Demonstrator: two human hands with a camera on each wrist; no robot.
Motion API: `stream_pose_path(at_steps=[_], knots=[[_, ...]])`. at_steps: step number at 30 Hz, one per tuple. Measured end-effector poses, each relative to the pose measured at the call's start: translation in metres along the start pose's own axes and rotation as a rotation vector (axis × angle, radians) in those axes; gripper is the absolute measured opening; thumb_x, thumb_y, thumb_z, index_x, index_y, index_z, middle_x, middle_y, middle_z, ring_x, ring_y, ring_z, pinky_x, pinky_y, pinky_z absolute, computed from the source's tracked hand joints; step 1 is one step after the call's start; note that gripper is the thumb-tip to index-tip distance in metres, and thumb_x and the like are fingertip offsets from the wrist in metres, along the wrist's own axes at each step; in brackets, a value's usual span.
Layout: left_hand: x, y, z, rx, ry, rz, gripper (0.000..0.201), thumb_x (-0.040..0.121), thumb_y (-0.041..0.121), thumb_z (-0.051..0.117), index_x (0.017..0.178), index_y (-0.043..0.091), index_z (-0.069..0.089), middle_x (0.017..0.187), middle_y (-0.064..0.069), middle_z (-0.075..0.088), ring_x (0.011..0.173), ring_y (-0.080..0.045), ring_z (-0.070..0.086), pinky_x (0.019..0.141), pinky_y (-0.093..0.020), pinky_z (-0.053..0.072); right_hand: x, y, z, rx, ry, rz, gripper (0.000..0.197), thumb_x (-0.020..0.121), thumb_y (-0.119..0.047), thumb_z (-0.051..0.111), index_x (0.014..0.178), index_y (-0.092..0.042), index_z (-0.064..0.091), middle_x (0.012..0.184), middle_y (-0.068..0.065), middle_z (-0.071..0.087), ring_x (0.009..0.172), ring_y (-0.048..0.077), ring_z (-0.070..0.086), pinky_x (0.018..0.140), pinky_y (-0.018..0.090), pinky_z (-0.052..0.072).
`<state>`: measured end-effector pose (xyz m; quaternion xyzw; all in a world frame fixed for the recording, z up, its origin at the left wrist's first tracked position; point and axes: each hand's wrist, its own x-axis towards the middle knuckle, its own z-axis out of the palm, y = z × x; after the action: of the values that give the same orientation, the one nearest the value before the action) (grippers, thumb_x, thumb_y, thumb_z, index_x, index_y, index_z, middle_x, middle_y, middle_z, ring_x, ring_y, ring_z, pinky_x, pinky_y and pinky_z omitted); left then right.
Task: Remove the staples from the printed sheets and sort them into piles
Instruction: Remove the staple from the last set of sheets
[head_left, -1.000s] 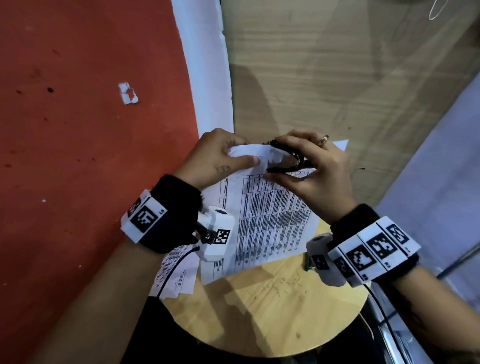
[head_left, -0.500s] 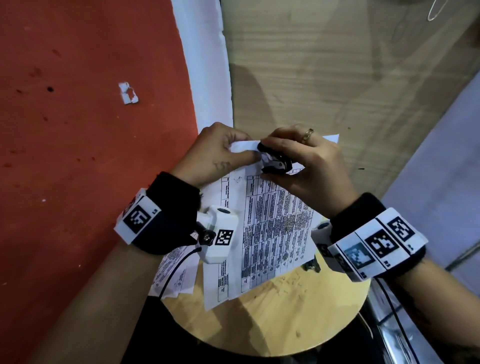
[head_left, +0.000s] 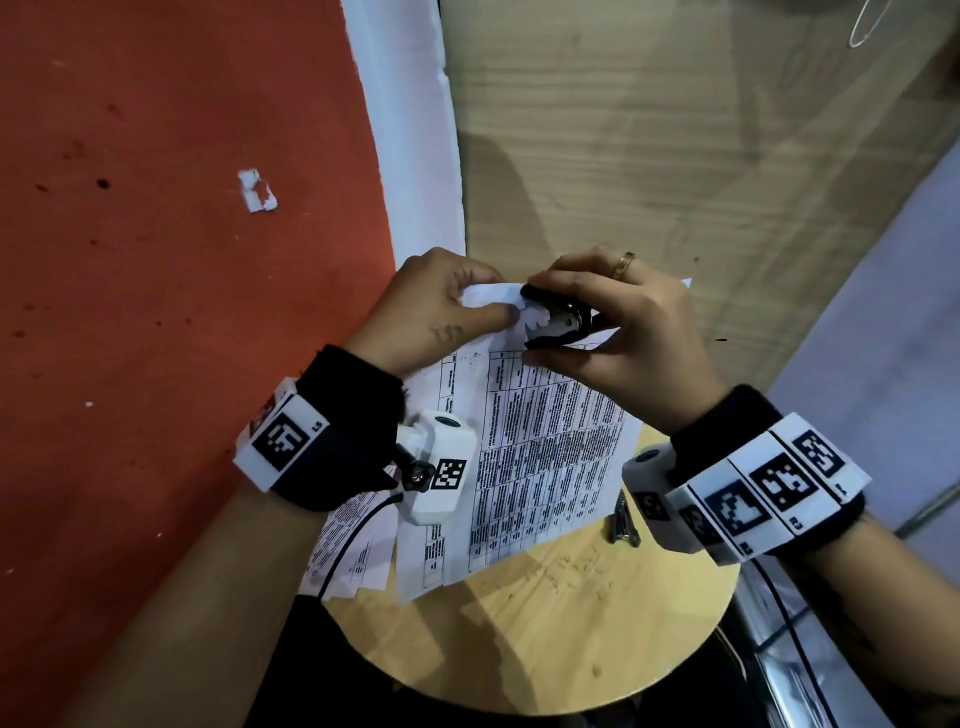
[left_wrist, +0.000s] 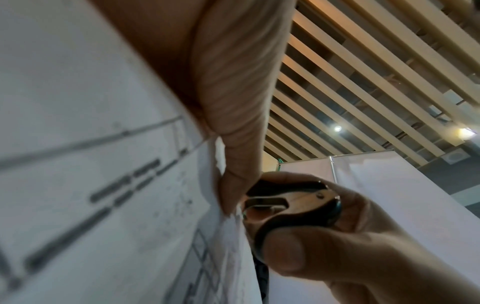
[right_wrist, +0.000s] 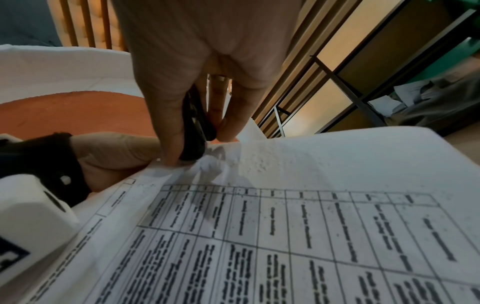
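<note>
A: While the right hand squeezes the staple remover at the corner of the printed sheets, what may fail?

B: Tearing. The left hand pinches that corner, lifted above the tabletop; pulling askew would rip the already crumpled paper.

Over the last second the right hand carries the black staple remover leftward along the top edge of the printed sheets, from near mid-edge to the upper-left corner, right against the left hand thumb. The remover, closed and lying flatter a second ago, now shows its metal claws at the paper corner, which is crumpled and torn there. The sheets swing slightly, lower edge shifting left on the counter, uncovering a small dark metal object beside the right wrist.
</note>
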<state>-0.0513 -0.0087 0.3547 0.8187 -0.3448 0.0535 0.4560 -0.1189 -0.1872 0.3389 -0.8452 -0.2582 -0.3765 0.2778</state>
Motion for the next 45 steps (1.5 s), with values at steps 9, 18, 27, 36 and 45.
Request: stream_pose_path(at_steps=[9, 18, 27, 36, 45], knots=[[-0.001, 0.005, 0.0, 0.053, -0.01, 0.034, 0.029, 0.074, 0.039, 0.067, 0.083, 0.012, 0.074, 0.076, -0.015, 0.069, 0.067, -0.01, 0.053, 0.066, -0.04, 0.047, 0.0, 0.001, 0.004, -0.007, 0.024, -0.032, 0.038, 0.07, -0.019, 0.078, 0.105, -0.006, 0.069, 0.102, 0.006, 0.063, 0.087, 0.018, 0.062, 0.064, 0.038, 0.056], [0.0, 0.004, 0.0, 0.019, -0.042, 0.013, 0.031, 0.071, 0.04, 0.068, 0.082, 0.011, 0.074, 0.077, -0.018, 0.068, 0.066, -0.01, 0.052, 0.062, -0.038, 0.044, 0.001, 0.003, 0.006, -0.101, 0.026, -0.088, 0.034, 0.069, -0.015, 0.077, 0.101, -0.005, 0.07, 0.1, 0.008, 0.066, 0.084, 0.027, 0.065, 0.063, 0.043, 0.055], [-0.002, 0.0, 0.0, -0.092, -0.096, -0.019, 0.031, 0.07, 0.033, 0.069, 0.086, 0.006, 0.071, 0.086, -0.028, 0.065, 0.071, -0.014, 0.053, 0.067, -0.032, 0.038, 0.005, 0.003, 0.009, -0.143, 0.019, -0.11, 0.032, 0.071, -0.018, 0.074, 0.099, -0.003, 0.069, 0.096, 0.01, 0.066, 0.08, 0.031, 0.064, 0.058, 0.045, 0.054], [-0.002, -0.001, -0.001, -0.166, -0.109, -0.005, 0.033, 0.069, 0.033, 0.071, 0.085, 0.005, 0.07, 0.078, -0.024, 0.064, 0.07, -0.012, 0.051, 0.066, -0.032, 0.037, 0.005, 0.004, 0.013, -0.196, 0.06, -0.13, 0.027, 0.072, -0.018, 0.075, 0.093, -0.002, 0.07, 0.09, 0.011, 0.067, 0.074, 0.032, 0.064, 0.057, 0.042, 0.053], [-0.007, -0.002, 0.003, -0.357, -0.127, -0.051, 0.014, 0.077, 0.02, 0.07, 0.082, 0.007, 0.067, 0.077, -0.008, 0.063, 0.07, -0.01, 0.056, 0.064, -0.022, 0.042, 0.005, 0.003, 0.013, -0.073, 0.083, -0.023, 0.029, 0.07, -0.019, 0.079, 0.093, -0.005, 0.071, 0.09, 0.007, 0.067, 0.077, 0.017, 0.062, 0.067, 0.03, 0.051]])
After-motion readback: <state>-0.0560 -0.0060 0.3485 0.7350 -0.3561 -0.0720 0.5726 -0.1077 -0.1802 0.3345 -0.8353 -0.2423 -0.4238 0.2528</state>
